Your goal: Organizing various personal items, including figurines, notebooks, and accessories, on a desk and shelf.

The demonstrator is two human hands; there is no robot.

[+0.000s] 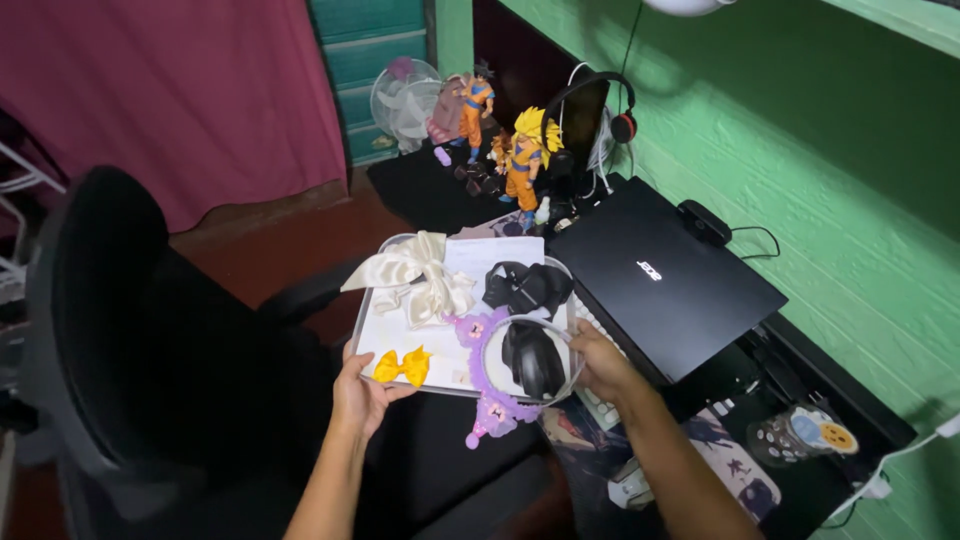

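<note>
My left hand [358, 392] grips the near left edge of a flat tray [372, 322] lined with white paper. My right hand [600, 362] holds its near right edge. On the tray lie a cream satin bow [418, 276], a black bow [527, 286], a small yellow bow [402, 366], a purple headband [487, 372] that hangs over the near edge, and a black computer mouse [531, 358]. The tray is held level above a black desk.
A closed black laptop [665, 282] lies right of the tray. Two orange-suited figurines [524, 165], black headphones [610, 112] and a small fan [405, 100] stand behind. A black office chair [130, 330] is at the left; a green wall runs along the right.
</note>
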